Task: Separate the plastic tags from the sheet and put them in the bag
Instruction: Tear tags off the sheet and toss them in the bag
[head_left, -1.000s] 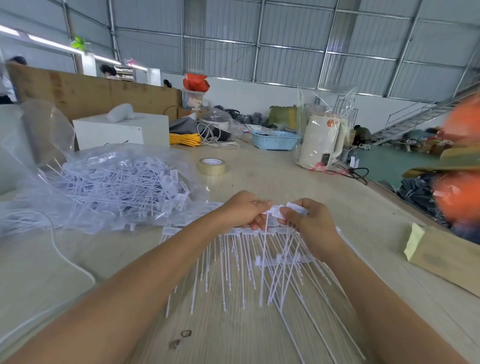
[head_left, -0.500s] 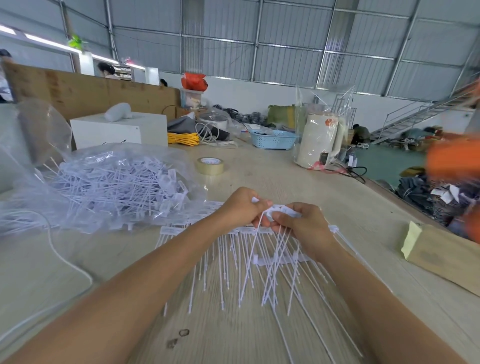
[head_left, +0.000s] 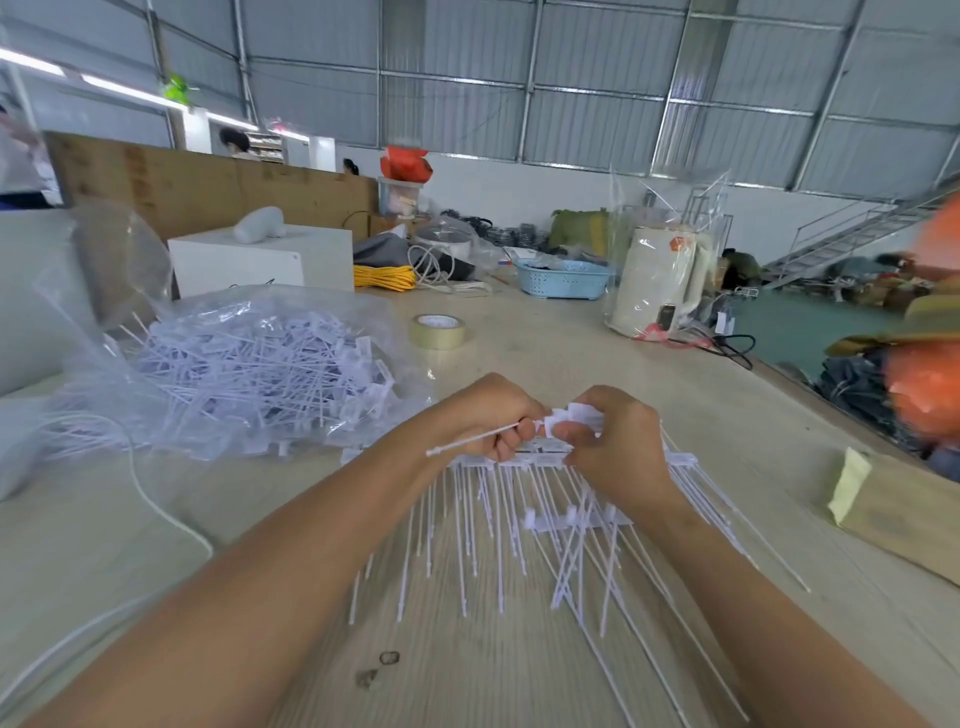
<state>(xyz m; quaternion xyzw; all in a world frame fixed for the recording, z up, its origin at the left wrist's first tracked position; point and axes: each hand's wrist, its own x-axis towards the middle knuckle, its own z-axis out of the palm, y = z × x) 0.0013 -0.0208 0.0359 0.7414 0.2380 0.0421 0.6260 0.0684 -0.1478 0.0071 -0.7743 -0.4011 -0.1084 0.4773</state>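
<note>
Your left hand (head_left: 488, 415) pinches one freed tag (head_left: 472, 439); right hand (head_left: 608, 441) grips tag heads on sheet (head_left: 519, 499), flat on tabletop (head_left: 571, 364). Separating step. Next: carry tag left into bag (head_left: 234, 364).

We see the sheet of tags (head_left: 519, 519) lying on the surface (head_left: 571, 364) in front of us, with both hands at its far edge, left hand (head_left: 488, 415) beside right hand (head_left: 613, 441). The bag (head_left: 234, 364) lies to the left, the tape roll (head_left: 436, 331) behind it, the basket (head_left: 563, 278) and kettle (head_left: 660, 280) farther back right.
</note>
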